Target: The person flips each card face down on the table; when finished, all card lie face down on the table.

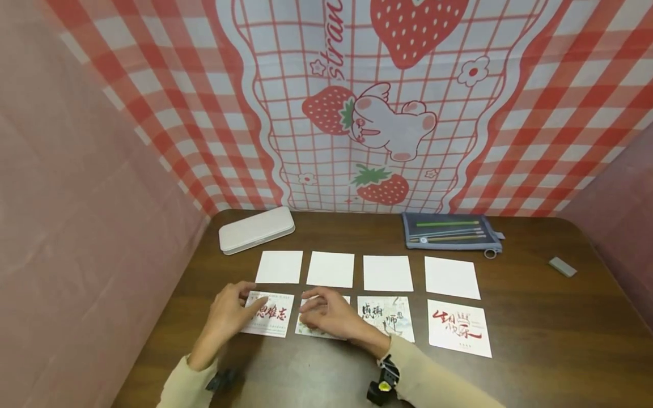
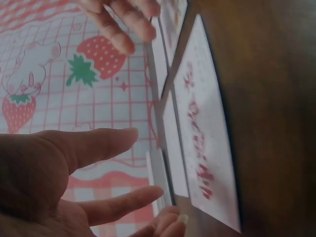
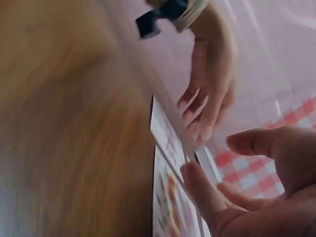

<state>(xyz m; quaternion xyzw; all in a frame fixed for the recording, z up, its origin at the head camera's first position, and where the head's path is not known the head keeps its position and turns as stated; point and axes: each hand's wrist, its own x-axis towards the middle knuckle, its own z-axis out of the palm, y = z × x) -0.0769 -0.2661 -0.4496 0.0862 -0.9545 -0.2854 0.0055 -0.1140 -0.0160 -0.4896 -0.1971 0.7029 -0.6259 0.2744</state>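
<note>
Eight cards lie in two rows on the dark wooden table [image 1: 535, 317]: a far row of blank white cards [image 1: 330, 269] and a near row of printed ones. My left hand [image 1: 244, 301] rests with relaxed fingers on the left edge of the first printed card [image 1: 272, 317], which bears red calligraphy [image 2: 202, 148]. My right hand [image 1: 313, 309] hovers over the second printed card [image 1: 318, 331], its fingertips low over the card and covering most of it. In the right wrist view a finger [image 3: 197, 190] meets that card's edge [image 3: 168, 197]. Neither hand grips anything.
Two more printed cards [image 1: 386, 317] [image 1: 460, 327] lie to the right. A white flat case [image 1: 257, 228] sits at the back left, a blue pencil pouch [image 1: 451, 232] at the back right, a grey eraser [image 1: 562, 266] far right. Strawberry-print cloth walls enclose the table.
</note>
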